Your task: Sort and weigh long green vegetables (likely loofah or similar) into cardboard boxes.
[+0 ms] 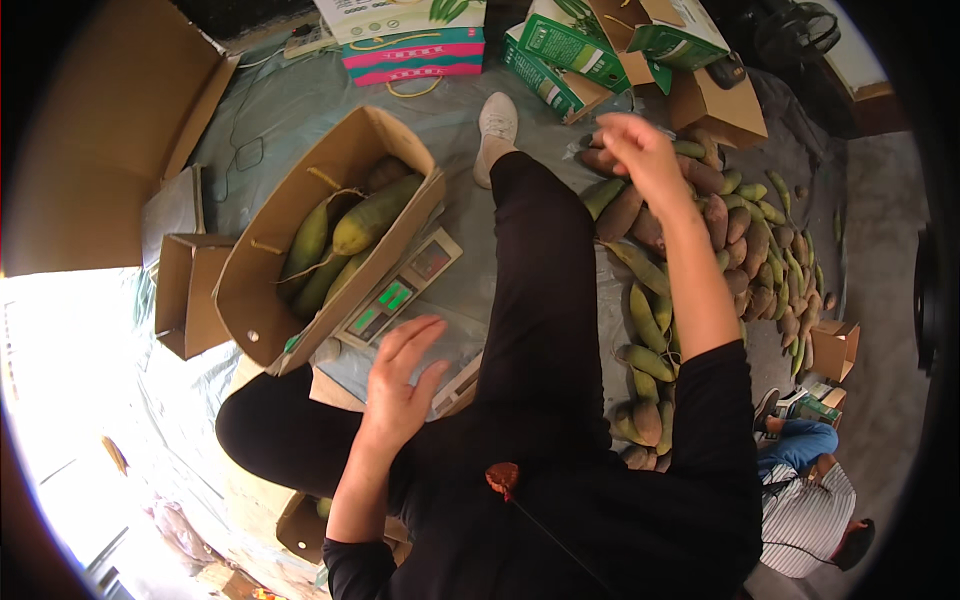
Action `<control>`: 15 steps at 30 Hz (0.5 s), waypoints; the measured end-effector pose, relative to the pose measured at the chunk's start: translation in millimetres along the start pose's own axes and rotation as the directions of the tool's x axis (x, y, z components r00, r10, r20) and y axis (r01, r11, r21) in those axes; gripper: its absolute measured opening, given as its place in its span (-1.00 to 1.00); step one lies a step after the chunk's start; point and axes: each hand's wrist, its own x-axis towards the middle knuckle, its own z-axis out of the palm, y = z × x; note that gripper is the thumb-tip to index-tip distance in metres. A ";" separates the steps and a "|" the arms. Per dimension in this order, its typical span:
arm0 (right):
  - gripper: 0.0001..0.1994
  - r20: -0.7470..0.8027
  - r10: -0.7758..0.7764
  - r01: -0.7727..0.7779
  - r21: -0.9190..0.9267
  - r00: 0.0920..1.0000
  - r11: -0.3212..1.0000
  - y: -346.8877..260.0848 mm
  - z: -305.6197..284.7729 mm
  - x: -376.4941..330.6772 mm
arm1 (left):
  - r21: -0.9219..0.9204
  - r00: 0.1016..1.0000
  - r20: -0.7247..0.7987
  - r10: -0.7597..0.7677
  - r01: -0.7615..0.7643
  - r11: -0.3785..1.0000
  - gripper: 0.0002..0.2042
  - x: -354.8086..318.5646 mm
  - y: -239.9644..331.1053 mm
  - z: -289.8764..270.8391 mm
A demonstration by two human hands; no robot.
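My left hand [400, 388] hangs above my lap with its fingers spread and nothing in it. It is beside a digital scale [437, 254] with a lit green display. A cardboard box [402, 217] rests at the scale, apparently on it, with cord handles on its wall. Several long green radishes [372, 222] lie inside. My right hand [643, 158] is raised over the near end of a produce pile, fingers loosely bent and apart, holding nothing that I can see. Below it lie green radishes [648, 318] and reddish-brown roots [622, 212].
Printed cartons in green [575, 52] and pink-and-teal [412, 58] stand at the far side. Small open cardboard boxes [190, 295] are at the left. Plastic sheeting [300, 90] covers the floor. Another person in a striped shirt [812, 515] sits at the lower right.
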 end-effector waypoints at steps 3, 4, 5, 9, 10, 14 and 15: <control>-0.77 -0.007 0.013 -0.013 0.050 1.000 0.999 58.0 4.1 -9.2 | -0.061 1.000 -0.001 0.004 -0.004 0.998 -0.66 46.5 -4.3 25.2; -0.77 -0.053 0.016 -0.016 0.004 0.998 1.000 65.8 3.3 -18.1 | -0.057 0.998 -0.041 0.052 -0.054 0.997 -0.68 65.1 -10.0 35.4; -0.77 -0.070 0.041 -0.041 0.001 0.997 0.999 79.1 0.9 -23.8 | -0.060 0.998 -0.025 0.055 -0.056 0.997 -0.68 85.0 -13.0 45.3; -0.76 -0.076 0.218 -0.209 0.116 0.973 0.971 130.3 -8.3 -53.8 | -0.224 0.999 0.028 -0.016 0.022 0.974 -0.71 148.1 -17.6 70.2; -0.76 -0.073 0.312 -0.302 0.123 0.947 0.945 143.1 -10.8 -60.9 | -0.207 0.996 0.075 -0.051 0.066 0.976 -0.66 159.1 -18.4 73.1; -0.77 -0.094 0.411 -0.394 0.160 0.907 0.905 183.7 -12.6 -86.8 | -0.256 0.991 0.108 -0.080 0.106 0.961 -0.62 186.6 -30.5 84.2; -0.77 -0.086 0.452 -0.432 0.179 0.888 0.884 189.7 -11.3 -91.6 | -0.254 0.990 0.118 -0.081 0.109 0.961 -0.62 191.4 -35.3 88.8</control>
